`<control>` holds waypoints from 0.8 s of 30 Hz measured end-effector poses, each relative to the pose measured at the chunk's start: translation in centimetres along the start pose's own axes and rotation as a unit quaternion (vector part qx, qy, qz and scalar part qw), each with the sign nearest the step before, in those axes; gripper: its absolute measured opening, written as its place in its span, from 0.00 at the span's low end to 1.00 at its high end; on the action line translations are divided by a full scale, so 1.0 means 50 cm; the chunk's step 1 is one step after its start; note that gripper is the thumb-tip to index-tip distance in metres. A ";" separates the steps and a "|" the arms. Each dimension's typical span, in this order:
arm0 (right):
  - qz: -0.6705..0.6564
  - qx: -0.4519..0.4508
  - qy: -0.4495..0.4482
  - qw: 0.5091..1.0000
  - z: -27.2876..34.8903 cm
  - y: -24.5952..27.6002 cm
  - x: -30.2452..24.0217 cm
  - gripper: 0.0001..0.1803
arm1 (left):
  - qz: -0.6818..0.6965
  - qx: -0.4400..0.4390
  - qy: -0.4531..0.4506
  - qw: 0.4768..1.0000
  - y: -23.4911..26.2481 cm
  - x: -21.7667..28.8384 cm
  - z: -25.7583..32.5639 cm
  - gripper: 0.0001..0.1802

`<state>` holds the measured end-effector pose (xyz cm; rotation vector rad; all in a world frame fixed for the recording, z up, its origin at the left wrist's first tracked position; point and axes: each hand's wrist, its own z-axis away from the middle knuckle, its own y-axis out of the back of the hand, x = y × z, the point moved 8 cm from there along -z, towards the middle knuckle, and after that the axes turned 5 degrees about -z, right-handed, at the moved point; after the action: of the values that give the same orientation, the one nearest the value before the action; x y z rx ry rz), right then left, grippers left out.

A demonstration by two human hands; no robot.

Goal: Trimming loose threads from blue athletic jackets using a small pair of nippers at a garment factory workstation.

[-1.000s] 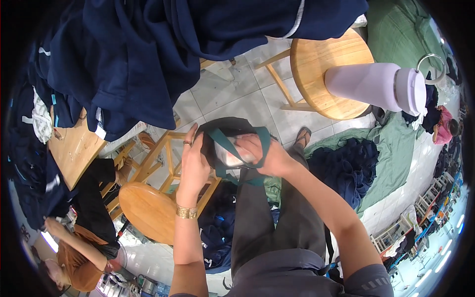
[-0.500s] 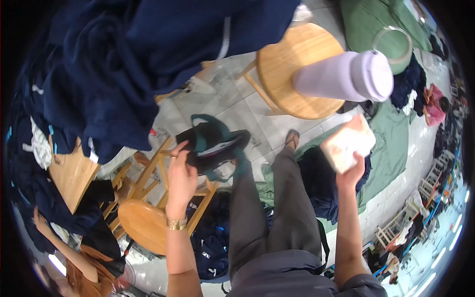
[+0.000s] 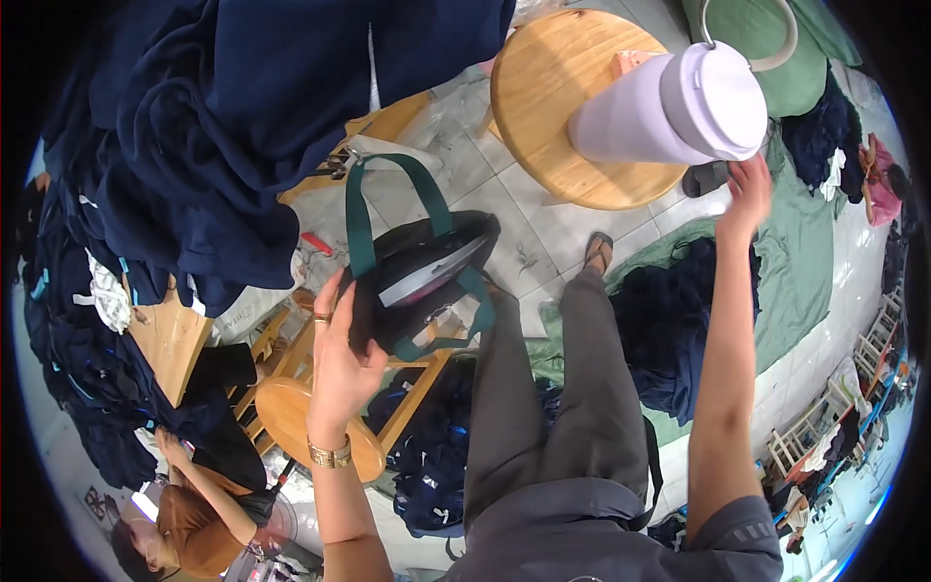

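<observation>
My left hand (image 3: 344,364) is closed on the side of a black tote bag (image 3: 412,252) with dark green handles. The bag's mouth gapes, and a pale flat item (image 3: 432,274) shows inside. My right hand (image 3: 747,199) is beside the lid of a lilac tumbler (image 3: 640,116), fingers stretched out and slightly blurred, with nothing visible in them. Whether the fingertips touch the tumbler I cannot tell. The tumbler stands on a round wooden stool (image 3: 538,97). A small pinkish item (image 3: 635,60) lies on the stool, partly hidden behind the tumbler.
Navy garments (image 3: 223,126) are heaped at the upper left. More dark clothes (image 3: 669,320) lie on green cloth (image 3: 795,291) at the right. Another wooden stool (image 3: 320,422) is near my left forearm. A co-worker in brown (image 3: 199,529) sits at the lower left.
My right hand has moved up toward the tumbler and no longer holds the pale block-shaped item. A pinkish item now shows on the stool. The bag's handle stands more upright.
</observation>
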<state>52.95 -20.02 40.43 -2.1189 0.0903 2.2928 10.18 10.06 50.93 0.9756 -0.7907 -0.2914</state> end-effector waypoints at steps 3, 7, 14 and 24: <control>0.195 -0.128 0.139 0.962 0.248 -0.047 -0.108 0.17 | 0.005 -0.006 -0.031 0.999 0.013 0.028 -0.003 0.35; 0.014 -0.599 0.105 0.793 0.618 -0.352 -0.149 0.07 | 0.042 -0.041 -0.063 0.996 0.011 0.092 -0.002 0.33; 0.393 -0.812 0.046 0.429 0.779 -0.475 0.175 0.17 | -0.007 -0.010 -0.086 0.996 0.011 0.112 -0.039 0.33; 0.408 -0.714 0.116 0.557 0.609 -0.335 -0.045 0.15 | 0.011 0.012 -0.088 0.996 0.009 0.132 -0.065 0.36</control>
<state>23.72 -1.56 44.53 -3.6303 -1.8224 2.8072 16.99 8.68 53.35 0.9711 -0.9663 -0.3519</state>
